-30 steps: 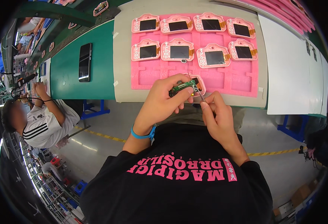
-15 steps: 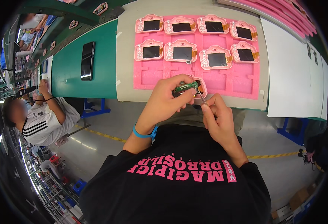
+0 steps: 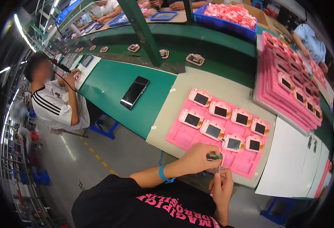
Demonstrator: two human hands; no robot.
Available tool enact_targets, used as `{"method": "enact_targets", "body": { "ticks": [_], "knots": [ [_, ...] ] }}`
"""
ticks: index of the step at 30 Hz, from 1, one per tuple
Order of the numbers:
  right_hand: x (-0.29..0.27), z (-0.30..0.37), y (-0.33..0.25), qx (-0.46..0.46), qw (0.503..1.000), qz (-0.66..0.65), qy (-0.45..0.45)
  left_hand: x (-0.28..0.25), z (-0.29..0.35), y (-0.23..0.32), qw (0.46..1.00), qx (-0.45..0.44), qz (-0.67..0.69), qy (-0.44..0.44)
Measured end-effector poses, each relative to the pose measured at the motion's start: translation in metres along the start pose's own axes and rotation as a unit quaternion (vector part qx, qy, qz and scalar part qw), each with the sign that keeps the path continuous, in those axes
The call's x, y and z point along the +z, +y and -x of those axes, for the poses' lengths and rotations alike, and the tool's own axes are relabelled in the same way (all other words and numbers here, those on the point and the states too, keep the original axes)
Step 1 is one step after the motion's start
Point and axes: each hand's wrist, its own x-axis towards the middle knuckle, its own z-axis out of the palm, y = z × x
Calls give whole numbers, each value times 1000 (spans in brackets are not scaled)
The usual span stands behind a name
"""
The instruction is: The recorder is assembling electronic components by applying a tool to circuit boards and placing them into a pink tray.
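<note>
Between the fingers of my left hand [image 3: 197, 159] is a small green circuit board [image 3: 213, 156]. My right hand [image 3: 222, 186] pinches slim metal tweezers [image 3: 219, 169], their tip pointing up at the board. Partly hidden behind the board, a pink shell [image 3: 223, 159] lies at the near side of the pink foam tray [image 3: 244, 164]. Farther up the tray, several pink camera-shaped shells [image 3: 233, 144] with dark screens and orange flex cables sit in two rows. The tweezers' exact contact with the board is too small to make out.
A black phone [image 3: 135, 92] lies on the green mat [image 3: 110, 81]. Stacked loaded pink trays [image 3: 284, 87] stand at the right, above white sheets [image 3: 288, 155]. Several shells lie along the green conveyor [image 3: 174, 47]. A co-worker [image 3: 56, 98] sits at the left.
The view has swung, bringing the conveyor, tray stack and blue bin of pink parts into sight. Both hands keep hold of the board and tweezers over the near side of the tray.
</note>
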Motion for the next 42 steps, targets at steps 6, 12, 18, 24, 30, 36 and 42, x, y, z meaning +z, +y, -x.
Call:
{"method": "enact_targets", "body": {
  "ticks": [6, 12, 18, 24, 30, 36, 42],
  "knots": [
    [-5, 2, -24, -32, 996, 79, 6, -20, 14, 10, 993, -58, 84, -67],
    [18, -15, -18, -180, 941, 286, -15, -28, 32, 8, 985, -70, 120, -104],
    [16, -20, -8, -144, 950, 275, -30, -11, 51, -33, 946, -88, 293, -107],
    [19, -71, -3, -163, 950, 264, -2, -36, 46, -59, 980, -51, 186, 36],
    [25, -75, -6, -177, 891, 413, -68, -21, 40, -98, 925, 243, -199, 213],
    [34, -73, -18, -146, 896, 414, -66, -21, 38, -104, 948, 204, -170, 172],
    [31, -97, -23, -114, 915, 385, -45, -27, 19, -95, 944, 221, -177, 171]
  ]
}}
